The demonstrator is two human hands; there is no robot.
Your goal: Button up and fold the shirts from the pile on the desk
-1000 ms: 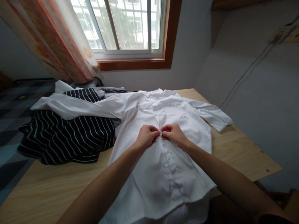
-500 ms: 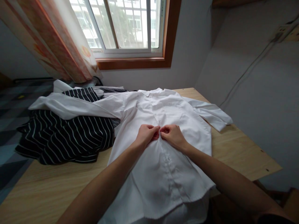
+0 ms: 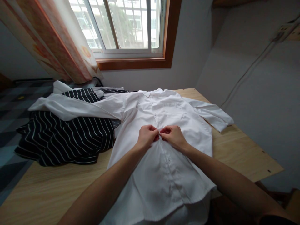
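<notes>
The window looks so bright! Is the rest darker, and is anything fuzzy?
Head view: the window glares pale, while the wall with the cable looks dim; head view: that cable casts a soft shadow; head view: tiny details where the left hand and right hand pinch the white shirt are too soft to make out.

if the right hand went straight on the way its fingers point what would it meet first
Most likely the left hand, directly opposite over the white shirt; a pinch of its cloth may come first, depth there being unclear.
</notes>
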